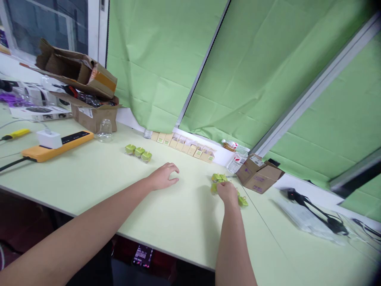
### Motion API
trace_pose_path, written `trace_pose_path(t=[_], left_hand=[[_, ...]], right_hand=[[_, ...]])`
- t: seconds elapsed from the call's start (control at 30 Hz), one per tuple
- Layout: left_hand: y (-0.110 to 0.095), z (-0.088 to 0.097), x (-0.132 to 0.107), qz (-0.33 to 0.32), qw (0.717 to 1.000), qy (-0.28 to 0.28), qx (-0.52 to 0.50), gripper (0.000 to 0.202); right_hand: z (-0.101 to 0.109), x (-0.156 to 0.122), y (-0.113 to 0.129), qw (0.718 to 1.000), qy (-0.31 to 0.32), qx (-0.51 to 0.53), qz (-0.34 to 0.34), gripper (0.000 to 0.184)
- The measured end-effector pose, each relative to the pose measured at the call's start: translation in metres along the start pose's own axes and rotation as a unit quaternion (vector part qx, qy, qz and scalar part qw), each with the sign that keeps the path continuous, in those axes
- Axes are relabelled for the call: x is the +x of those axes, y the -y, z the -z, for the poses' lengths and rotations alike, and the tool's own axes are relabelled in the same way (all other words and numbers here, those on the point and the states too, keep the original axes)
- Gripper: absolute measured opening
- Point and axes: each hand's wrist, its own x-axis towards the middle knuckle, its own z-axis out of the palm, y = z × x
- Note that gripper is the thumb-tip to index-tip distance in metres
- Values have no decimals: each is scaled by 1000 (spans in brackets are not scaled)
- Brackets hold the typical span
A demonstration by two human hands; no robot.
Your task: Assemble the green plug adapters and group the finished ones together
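Observation:
My left hand (163, 176) hovers over the middle of the table with its fingers apart and nothing in them. At the right, my right hand (228, 191) is closed, its fingertips pinched at a small green wrapped piece (214, 188) in a cluster of similar ones. Part of that cluster is hidden behind the hand. Behind the fingers show more green pieces (218, 177), and another green piece (243, 201) lies right of the wrist. Three green pieces (139, 152) in clear plastic stand in a short row left of my left hand.
A row of small tan boxes (186, 146) lines the table's back edge. Plastic bottles (236, 161) and an open carton (258, 174) stand back right. At left are an orange power strip (59, 147), a clear jar (105, 131) and stacked cardboard boxes (93, 115). Black cables (318, 214) lie far right.

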Motion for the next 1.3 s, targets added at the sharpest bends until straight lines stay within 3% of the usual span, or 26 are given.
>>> trace_pose_path(t=[0.1, 0.23, 0.37, 0.47, 0.6, 0.7, 0.87, 0.97, 1.1, 1.2, 1.3], left_hand=[[-5, -2, -3, 13, 999, 21, -41, 47], [-7, -12, -3, 37, 992, 54, -112, 73], [-7, -15, 0, 51, 986, 72, -139, 64], [-7, -10, 1, 53, 988, 66, -126, 54], [-2, -6, 1, 75, 992, 49, -91, 61], [10, -6, 2, 105, 994, 14, -20, 55], [28, -1, 5, 134, 985, -53, 91, 40], [16, 3, 5, 68, 989, -85, 102, 41], [-15, -2, 4, -54, 998, -36, -10, 47], [-24, -13, 4, -27, 992, 2, -125, 46], [-18, -18, 4, 14, 984, 3, -178, 41]], right_hand=[[-21, -11, 34, 989, 83, 95, 77, 18], [-48, -32, 73, 937, 167, 252, 174, 22], [-65, -44, 88, 908, 175, 312, 220, 22], [-69, -44, 92, 886, 160, 394, 184, 26], [-62, -40, 92, 816, 151, 555, 60, 30], [-56, -36, 88, 777, 179, 603, -19, 31], [-55, -39, 86, 771, 245, 586, -39, 33], [-54, -44, 90, 773, 278, 570, -34, 38], [-52, -49, 93, 775, 294, 557, -52, 39], [-51, -51, 93, 765, 316, 560, -35, 36], [-48, -52, 91, 762, 336, 553, -10, 39]])
